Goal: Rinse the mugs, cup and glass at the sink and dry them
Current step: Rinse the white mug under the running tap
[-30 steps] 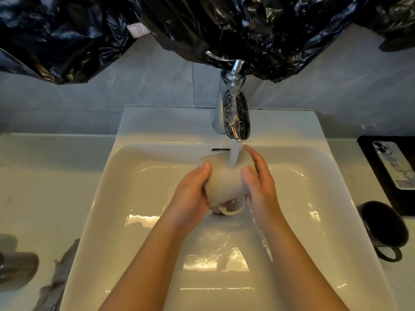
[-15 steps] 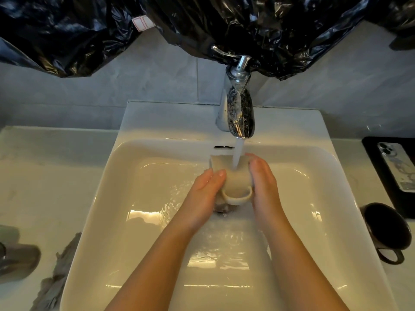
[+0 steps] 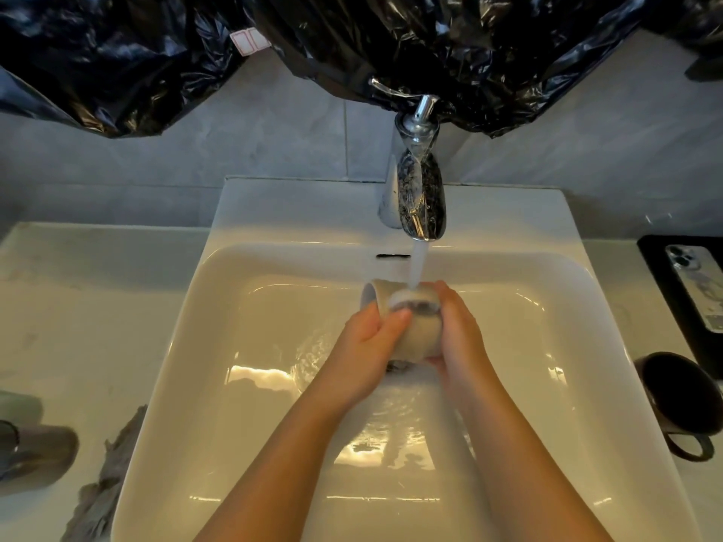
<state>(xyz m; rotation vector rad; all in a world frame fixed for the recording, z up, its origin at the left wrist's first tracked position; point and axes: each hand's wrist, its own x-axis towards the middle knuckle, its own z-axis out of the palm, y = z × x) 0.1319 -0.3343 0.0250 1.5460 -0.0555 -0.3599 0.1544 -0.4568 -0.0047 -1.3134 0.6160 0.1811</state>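
View from above a white sink point(image 3: 274, 213), looking down at a person's two bare forearms. Both hands hold a beige mug point(image 3: 416, 340) over the drain, directly under a chrome tap point(image 3: 420, 197) that is running. The left hand point(image 3: 364, 346) curls round the mug's left side with the thumb laid across its front. The right hand point(image 3: 457, 338) wraps round the right side, fingers closed on it.

A second ago the mug's handle pointed toward the camera and the water stream point(image 3: 418, 267) struck its outer wall. The mug has since been rotated: the handle now sticks out at the upper left, and the mouth tilts up so the stream falls at its rim and churns white there. The rinse seems to have moved from the outside to the inside of this mug, so it is probably close to ready for drying.

On the counter to the right, a dark mug point(image 3: 680, 400) lies on its side, near a phone point(image 3: 700, 287) on a black tray. On the left, a crumpled grey cloth point(image 3: 101, 483) lies at the sink's edge, beside a greyish vessel point(image 3: 35, 451), too blurred to identify. Black plastic sheeting point(image 3: 156, 52) hangs across the wall above.
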